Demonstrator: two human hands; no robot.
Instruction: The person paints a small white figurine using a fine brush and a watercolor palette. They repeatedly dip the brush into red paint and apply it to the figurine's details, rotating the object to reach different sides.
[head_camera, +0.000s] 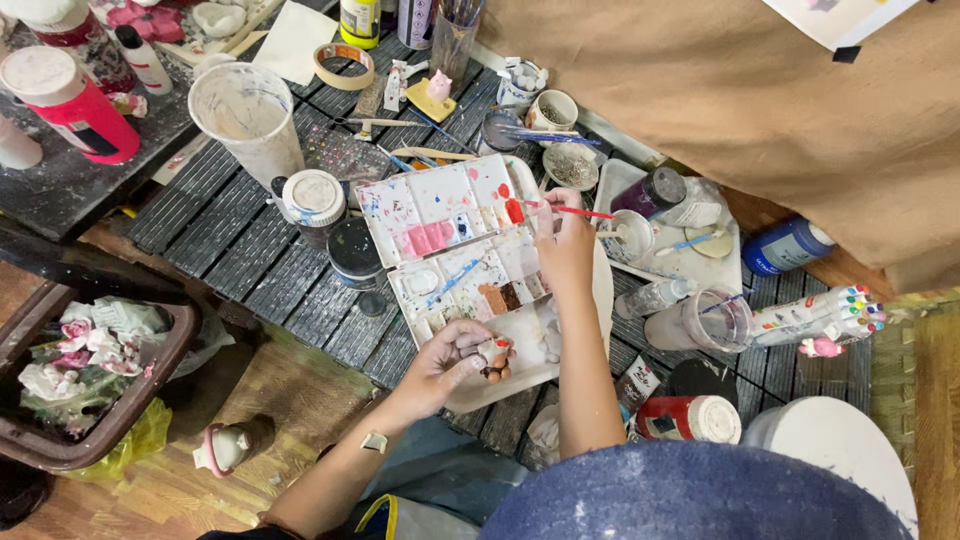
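Figurine (493, 358) half-hidden in left hand (447, 362) grip; right hand (566, 250) pinches paintbrush (570, 210) over palette (450, 215).

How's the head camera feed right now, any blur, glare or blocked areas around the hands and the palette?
Head view: even, soft light, no strong glare on the white palette; right hand with the red brush and left hand holding a small figurine are reasonably sharp; a blue hat brim blocks the bottom right; edges bend slightly from the wide lens.

Dark slatted table (230, 240), wood floor (300, 400) (worn), tan cloth (760, 110) draped behind
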